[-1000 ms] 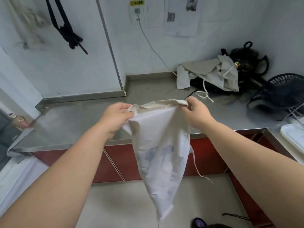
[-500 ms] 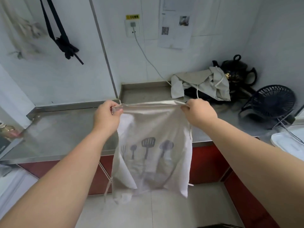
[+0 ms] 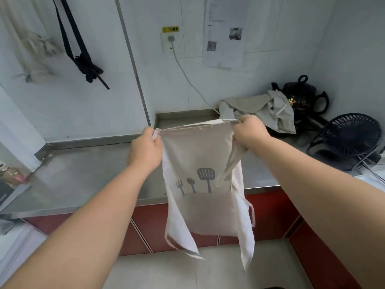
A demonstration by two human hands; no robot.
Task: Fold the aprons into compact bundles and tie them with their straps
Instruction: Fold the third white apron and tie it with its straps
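Note:
A beige apron (image 3: 200, 155) printed with grey utensils hangs in the air in front of the steel counter. My left hand (image 3: 145, 149) grips its top left corner and my right hand (image 3: 249, 133) grips its top right corner, so the top hem is stretched between them. A strap (image 3: 230, 163) dangles below my right hand. The lower corners hang loose past the counter's front edge. A second beige apron (image 3: 260, 109) lies crumpled at the back right of the counter.
The steel counter (image 3: 89, 176) runs along the tiled wall, above red cabinet fronts (image 3: 145, 228). A black kettle (image 3: 304, 94) and a black fan (image 3: 350, 136) stand at the right. A dark knotted strap (image 3: 87, 67) hangs on the wall. A white cable (image 3: 187, 78) runs down from a socket.
The apron has opened out and turned so that its printed side faces me. Both hands have risen and moved apart, stretching the top hem.

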